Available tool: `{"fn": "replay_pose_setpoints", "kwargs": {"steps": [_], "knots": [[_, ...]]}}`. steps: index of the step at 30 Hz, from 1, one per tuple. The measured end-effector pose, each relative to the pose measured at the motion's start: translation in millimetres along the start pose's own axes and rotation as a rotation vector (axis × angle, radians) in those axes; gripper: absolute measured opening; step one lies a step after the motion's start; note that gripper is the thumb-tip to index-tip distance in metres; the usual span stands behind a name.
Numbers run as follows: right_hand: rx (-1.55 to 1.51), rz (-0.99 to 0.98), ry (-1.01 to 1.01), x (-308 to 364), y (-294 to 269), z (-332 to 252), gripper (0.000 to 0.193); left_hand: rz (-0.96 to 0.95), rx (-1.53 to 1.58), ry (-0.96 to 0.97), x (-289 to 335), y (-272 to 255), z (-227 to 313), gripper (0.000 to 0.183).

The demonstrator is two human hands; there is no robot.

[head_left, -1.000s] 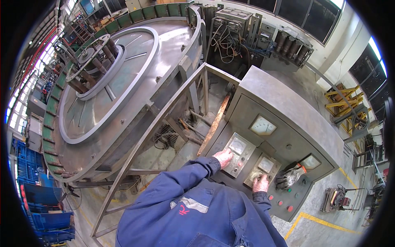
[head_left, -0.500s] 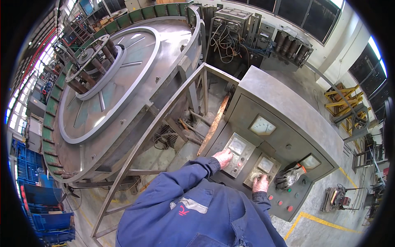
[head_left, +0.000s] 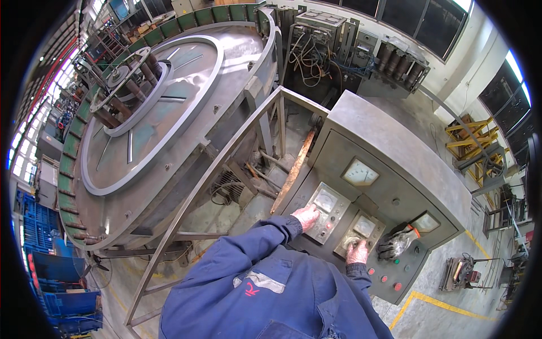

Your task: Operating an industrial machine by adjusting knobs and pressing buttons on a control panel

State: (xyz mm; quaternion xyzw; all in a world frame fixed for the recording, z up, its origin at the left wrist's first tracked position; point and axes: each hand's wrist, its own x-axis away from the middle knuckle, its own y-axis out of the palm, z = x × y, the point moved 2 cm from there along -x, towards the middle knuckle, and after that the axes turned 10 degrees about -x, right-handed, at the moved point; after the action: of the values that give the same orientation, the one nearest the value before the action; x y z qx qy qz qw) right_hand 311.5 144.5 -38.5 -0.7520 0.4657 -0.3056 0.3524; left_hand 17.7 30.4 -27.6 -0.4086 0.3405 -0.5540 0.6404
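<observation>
A grey metal control console [head_left: 389, 133] stands in front of me, with two small panels set in its sloping face. My left hand [head_left: 307, 217] rests at the lower left edge of the left panel [head_left: 326, 210], fingers closed; what they hold is hidden. At the right panel [head_left: 364, 226], my right hand [head_left: 357, 252] pinches a dark knob [head_left: 353, 243] below the dial. Dirty grey gloves [head_left: 397, 244] with an orange cuff lie on the console to its right. To the left, a large round machine table [head_left: 107, 161] carries a pale metal ring [head_left: 221, 62].
Red push buttons [head_left: 398, 286] line the console's lower edge. A metal rail [head_left: 195, 195] runs between me and the round table. A rusty bar [head_left: 294, 169] leans beside the console. Yellow lines [head_left: 415, 295] mark the floor at right; yellow metal frames [head_left: 471, 138] stand beyond.
The round table has turned clockwise; its slots and the ring have shifted. Both hands stay at their panels, with little visible movement.
</observation>
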Motion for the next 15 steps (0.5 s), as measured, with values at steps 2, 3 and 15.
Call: {"fn": "replay_pose_setpoints", "kwargs": {"steps": [2, 3, 15], "knots": [[0.008, 0.001, -0.007, -1, 1, 1, 0.038, -0.005, -0.001, -0.005, 0, 1, -1, 0.028], [0.010, -0.004, -0.002, -1, 1, 1, 0.038, -0.010, 0.010, -0.020, 0, 3, -2, 0.028], [-0.004, -0.003, 0.011, -1, 2, 1, 0.037, -0.062, -0.007, -0.027, -1, -10, 4, 0.021]]}}
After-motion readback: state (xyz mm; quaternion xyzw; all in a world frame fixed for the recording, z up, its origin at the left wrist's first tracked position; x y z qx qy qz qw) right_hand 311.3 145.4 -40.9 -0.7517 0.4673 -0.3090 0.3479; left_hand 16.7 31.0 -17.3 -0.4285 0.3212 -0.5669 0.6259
